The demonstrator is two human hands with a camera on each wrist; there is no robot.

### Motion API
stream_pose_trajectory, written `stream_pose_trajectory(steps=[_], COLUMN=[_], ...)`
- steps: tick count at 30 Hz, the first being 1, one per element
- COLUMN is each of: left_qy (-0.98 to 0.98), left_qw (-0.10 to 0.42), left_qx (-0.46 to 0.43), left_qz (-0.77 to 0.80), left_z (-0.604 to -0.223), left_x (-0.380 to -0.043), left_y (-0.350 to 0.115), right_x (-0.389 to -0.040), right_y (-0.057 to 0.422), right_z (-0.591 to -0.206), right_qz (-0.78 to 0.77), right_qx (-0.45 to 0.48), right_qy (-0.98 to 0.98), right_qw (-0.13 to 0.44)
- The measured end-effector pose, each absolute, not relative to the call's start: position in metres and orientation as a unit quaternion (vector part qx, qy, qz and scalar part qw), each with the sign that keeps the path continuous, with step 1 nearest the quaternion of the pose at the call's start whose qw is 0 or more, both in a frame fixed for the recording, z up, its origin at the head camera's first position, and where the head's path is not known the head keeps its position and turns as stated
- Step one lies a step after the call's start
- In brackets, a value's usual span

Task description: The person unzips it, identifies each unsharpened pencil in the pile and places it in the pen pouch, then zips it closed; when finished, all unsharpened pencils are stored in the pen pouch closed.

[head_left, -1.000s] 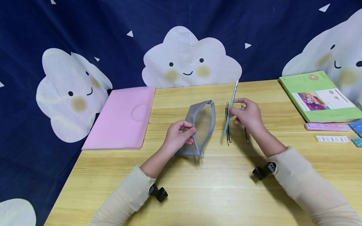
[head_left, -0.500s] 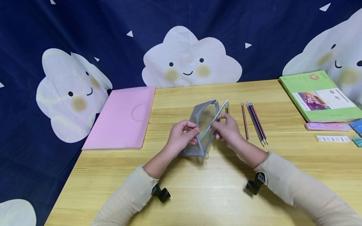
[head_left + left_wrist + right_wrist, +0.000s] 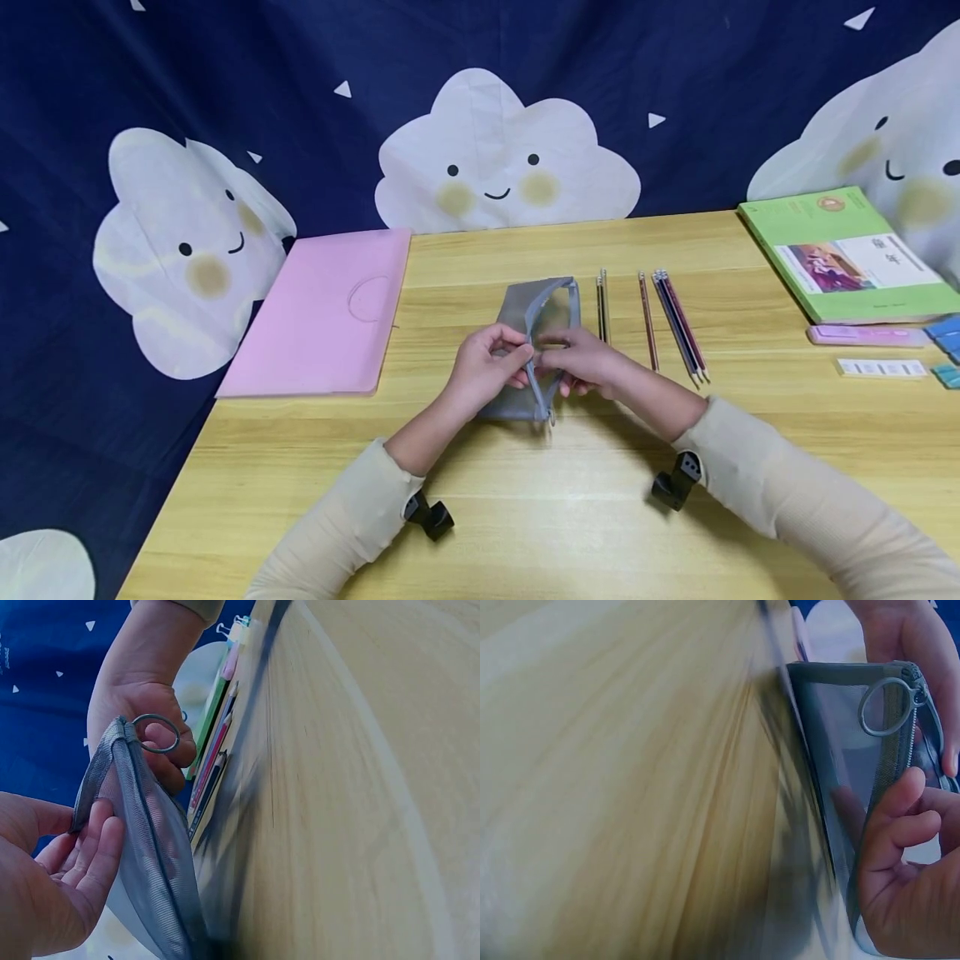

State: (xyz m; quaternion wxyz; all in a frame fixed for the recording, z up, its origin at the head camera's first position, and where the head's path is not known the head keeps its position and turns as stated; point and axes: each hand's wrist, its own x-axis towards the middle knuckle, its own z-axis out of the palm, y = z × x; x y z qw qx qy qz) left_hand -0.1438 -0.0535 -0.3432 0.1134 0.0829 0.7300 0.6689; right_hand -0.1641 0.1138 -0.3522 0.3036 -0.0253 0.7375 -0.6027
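Observation:
A grey see-through zip pouch (image 3: 525, 302) stands with its mouth spread on the wooden table. My left hand (image 3: 486, 365) pinches its near left rim between thumb and fingers. Thumb and forefinger of my right hand (image 3: 588, 360) reach into the mouth, while the other fingers curl outside the right rim. Whether those fingertips hold anything is hidden, and the teal pencil is out of sight. A ring-shaped zip pull (image 3: 864, 712) hangs at the pouch's corner in the right wrist view. Right of the pouch lie dark pencils (image 3: 603, 302) and a lone reddish pencil (image 3: 648, 323).
Several more pencils (image 3: 679, 327) lie together further right. A pink folder (image 3: 315, 317) lies on the left. At the right edge are a green book (image 3: 817, 225), a pink highlighter-like pen (image 3: 866, 336), a small white strip (image 3: 882, 368) and blue clips (image 3: 947, 335).
My right hand has carried the teal pencil leftward from beside the other pencils to the pouch's mouth, where it is lost from view. My left hand keeps its pinch, shifting slightly right.

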Motion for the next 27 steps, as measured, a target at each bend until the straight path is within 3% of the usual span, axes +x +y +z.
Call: stream_pose_trajectory(steps=[3, 10, 13, 27], left_qy=[0.728, 0.732, 0.732, 0.737], left_qw=[0.108, 0.085, 0.085, 0.085], left_qx=[0.079, 0.064, 0.058, 0.059], left_qz=[0.672, 0.673, 0.673, 0.668], left_z=[-0.348, -0.348, -0.348, -0.346], left_x=[-0.146, -0.146, -0.146, -0.145], left_y=[-0.054, -0.055, -0.056, -0.056], right_x=[-0.165, -0.177, -0.186, -0.203], right_y=[0.117, 0.145, 0.161, 0.188], right_z=[-0.350, -0.349, -0.353, -0.366], right_qz=[-0.606, -0.580, -0.525, -0.396], right_qx=[-0.037, -0.039, -0.024, 0.007], right_qy=[0.748, 0.807, 0.848, 0.912], right_qw=[0.268, 0.107, 0.065, 0.112])
